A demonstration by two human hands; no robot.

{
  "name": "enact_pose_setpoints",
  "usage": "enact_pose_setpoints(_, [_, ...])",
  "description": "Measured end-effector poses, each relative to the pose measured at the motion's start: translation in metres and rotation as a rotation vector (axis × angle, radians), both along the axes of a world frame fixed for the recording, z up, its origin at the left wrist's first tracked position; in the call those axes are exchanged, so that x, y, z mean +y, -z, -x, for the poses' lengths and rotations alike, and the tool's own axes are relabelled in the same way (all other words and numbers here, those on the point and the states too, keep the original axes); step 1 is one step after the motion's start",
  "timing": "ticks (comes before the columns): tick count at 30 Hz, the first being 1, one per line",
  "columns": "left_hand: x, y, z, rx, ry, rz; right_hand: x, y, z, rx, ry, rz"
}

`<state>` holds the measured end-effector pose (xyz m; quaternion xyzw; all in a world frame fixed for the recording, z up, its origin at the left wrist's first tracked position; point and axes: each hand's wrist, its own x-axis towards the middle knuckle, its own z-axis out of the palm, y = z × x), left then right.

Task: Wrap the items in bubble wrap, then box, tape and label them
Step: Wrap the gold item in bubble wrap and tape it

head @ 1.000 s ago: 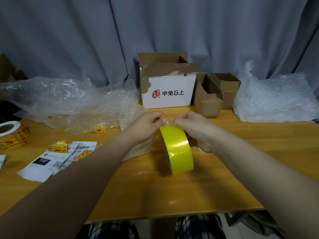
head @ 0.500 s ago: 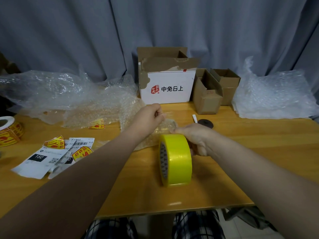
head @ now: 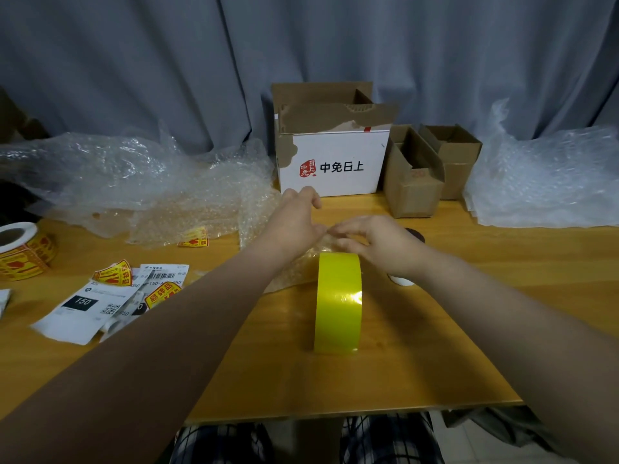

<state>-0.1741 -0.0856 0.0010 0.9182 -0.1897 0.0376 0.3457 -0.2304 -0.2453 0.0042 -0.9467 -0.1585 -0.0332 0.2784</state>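
Tape roll (head: 338,303), yellow, upright on its rim on the desk (head: 335,390), set back from the front edge with a band of bare wood between. More bare wood to the right of it, reaching toward the desk's right side.

Just behind the roll, a small bundle (head: 294,269) in bubble wrap, lying flat. Over it, both grips fingertip to fingertip. Left grip (head: 294,226) with fingers curled and thumb tip at the clear film, too blurred to tell whether pinching it or clenched on nothing. Right grip (head: 375,242) released, fingers fairly straight, laid on top of the bundle. Under the right wrist, a small white object (head: 400,280), half hidden.

Left of the left forearm, shipping labels (head: 83,306) overlapping in a loose heap, yellow stickers (head: 114,274) on and beside them. At the far left edge, a sticker roll (head: 23,249).

Farther back on the left, crumpled bubble wrap (head: 134,182) spread wide. At centre, a white box (head: 335,165) with its flaps up. Just beside it, two small brown boxes (head: 413,185), open. At the back right, a flatter stack of wrap (head: 542,182). Behind everything, close along the back edge, a grey curtain (head: 134,61).
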Motion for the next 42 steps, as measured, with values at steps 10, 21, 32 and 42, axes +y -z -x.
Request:
enact_pose_setpoints(10, [-0.014, 0.0, -0.012, 0.004, -0.123, -0.123, 0.005, -0.009, -0.02, 0.116, -0.121, 0.373])
enact_pose_setpoints(21, [0.075, -0.004, 0.006, 0.126, 0.253, -0.692, 0.012, -0.004, -0.031, 0.168, -0.105, 0.256])
enact_pose_setpoints(32, [0.04, -0.027, 0.006, -0.617, 0.339, -0.928, -0.001, 0.012, -0.029, 0.359, -0.105, -0.12])
enact_pose_setpoints(42, [0.029, -0.033, 0.033, 0.424, -0.062, 0.032, 0.01, 0.037, -0.041, 0.35, 0.215, -0.508])
